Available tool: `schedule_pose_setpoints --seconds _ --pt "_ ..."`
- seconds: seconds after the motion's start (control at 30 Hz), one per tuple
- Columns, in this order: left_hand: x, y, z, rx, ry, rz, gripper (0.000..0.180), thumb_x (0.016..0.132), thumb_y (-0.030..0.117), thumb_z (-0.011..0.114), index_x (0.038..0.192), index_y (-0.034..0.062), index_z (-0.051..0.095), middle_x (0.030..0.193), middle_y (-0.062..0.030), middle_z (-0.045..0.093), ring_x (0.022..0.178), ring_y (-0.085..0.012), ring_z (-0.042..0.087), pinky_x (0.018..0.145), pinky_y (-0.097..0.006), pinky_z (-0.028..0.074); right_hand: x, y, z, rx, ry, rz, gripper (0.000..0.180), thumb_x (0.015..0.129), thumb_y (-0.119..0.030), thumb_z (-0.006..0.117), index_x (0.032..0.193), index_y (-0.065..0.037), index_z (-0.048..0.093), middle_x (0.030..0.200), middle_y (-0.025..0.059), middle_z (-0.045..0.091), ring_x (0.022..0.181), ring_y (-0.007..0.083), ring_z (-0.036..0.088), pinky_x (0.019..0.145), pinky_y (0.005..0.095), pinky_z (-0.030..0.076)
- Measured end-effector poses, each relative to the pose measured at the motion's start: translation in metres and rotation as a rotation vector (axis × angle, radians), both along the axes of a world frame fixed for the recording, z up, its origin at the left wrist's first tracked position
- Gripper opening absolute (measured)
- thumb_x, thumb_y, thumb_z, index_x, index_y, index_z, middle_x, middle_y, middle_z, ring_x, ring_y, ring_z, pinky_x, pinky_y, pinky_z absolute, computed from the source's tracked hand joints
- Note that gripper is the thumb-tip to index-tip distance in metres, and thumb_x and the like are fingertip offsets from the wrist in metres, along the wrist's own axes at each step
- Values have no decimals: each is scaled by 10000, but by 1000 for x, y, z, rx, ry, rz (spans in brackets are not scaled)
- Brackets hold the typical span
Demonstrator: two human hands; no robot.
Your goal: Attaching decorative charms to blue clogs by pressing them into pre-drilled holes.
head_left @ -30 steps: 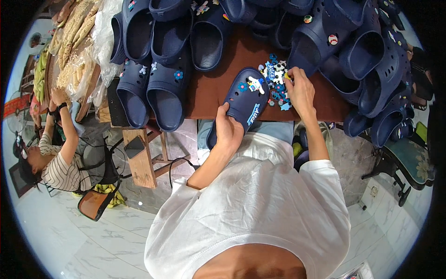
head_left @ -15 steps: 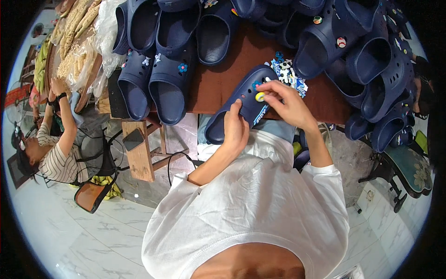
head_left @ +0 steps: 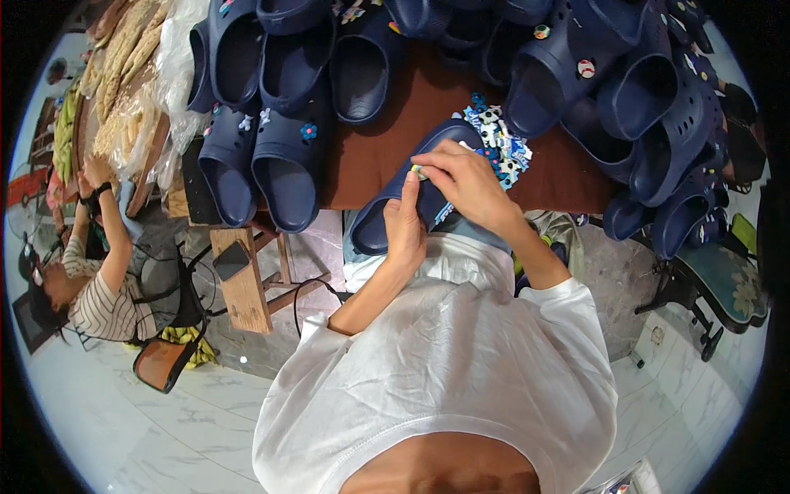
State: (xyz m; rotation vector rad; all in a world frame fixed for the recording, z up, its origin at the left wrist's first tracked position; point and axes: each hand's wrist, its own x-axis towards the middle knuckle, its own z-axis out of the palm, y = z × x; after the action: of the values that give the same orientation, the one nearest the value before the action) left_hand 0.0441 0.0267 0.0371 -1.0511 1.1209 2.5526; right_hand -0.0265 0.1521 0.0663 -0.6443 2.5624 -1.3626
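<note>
A navy blue clog (head_left: 368,231) lies slanted at the table's near edge, its toe end pointing away to the right. My left hand (head_left: 402,232) is closed on it, with the thumb over the upper and the fingers hidden beneath. With its fingertips pinched, my right hand (head_left: 462,183) presses a small yellow-and-white shoe charm (head_left: 419,173) against the clog's upper, beside my left thumb. Whether the charm sits in a hole is hidden by my fingers. Just beyond the clog's toe is a pile of blue, white and black charms (head_left: 506,150).
Many navy clogs, some with charms, crowd the brown table (head_left: 362,169) at the left, back and right. A phone (head_left: 231,260) rests on a wooden stool (head_left: 247,303). At the far left another person in a striped top (head_left: 107,303) reaches toward a round tray (head_left: 148,165).
My right hand has moved left and brought the charm down to the clog beside my left thumb. The view has shifted slightly, and my left hand still holds the clog.
</note>
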Motion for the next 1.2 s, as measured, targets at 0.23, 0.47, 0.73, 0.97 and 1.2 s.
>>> schedule_pose_setpoints --seconds 0.23,0.47,0.73,0.97,1.2 --pt "-1 -6 -17 -91 -21 -92 399 1017 370 605 1161 -1 624 1113 -72 686 984 -134 676 849 -286 555 1 -7 1 80 48 -44 192 949 -174 630 1034 -35 732 993 132 651 886 348 671 758 445 536" --pt "-3 -7 -20 -11 46 -68 399 1018 368 602 1182 5 620 1130 -89 691 1009 -149 680 874 -298 561 0 0 -1 68 62 -29 183 944 -186 642 1035 -56 733 998 95 659 896 310 677 776 401 534" --pt "-5 -7 -17 -33 9 -116 420 1020 367 601 1211 -7 615 1164 -97 688 1032 -157 677 897 -306 552 -5 -1 -6 42 78 -21 180 957 -207 612 1020 -86 730 983 94 660 877 330 682 754 433 536" --pt "-12 -4 -3 -2 17 -74 351 995 312 661 1149 -4 656 1106 -64 696 949 -109 664 830 -271 541 -11 5 -4 11 28 22 156 941 -161 625 1036 -69 708 988 96 669 898 321 681 763 420 530" --pt "-13 -1 -10 -43 82 -80 338 991 253 665 1171 -32 649 1118 -84 694 962 -117 662 837 -268 535 -13 9 -5 12 11 38 168 912 -102 633 1059 -52 697 994 97 667 891 308 672 774 402 523"
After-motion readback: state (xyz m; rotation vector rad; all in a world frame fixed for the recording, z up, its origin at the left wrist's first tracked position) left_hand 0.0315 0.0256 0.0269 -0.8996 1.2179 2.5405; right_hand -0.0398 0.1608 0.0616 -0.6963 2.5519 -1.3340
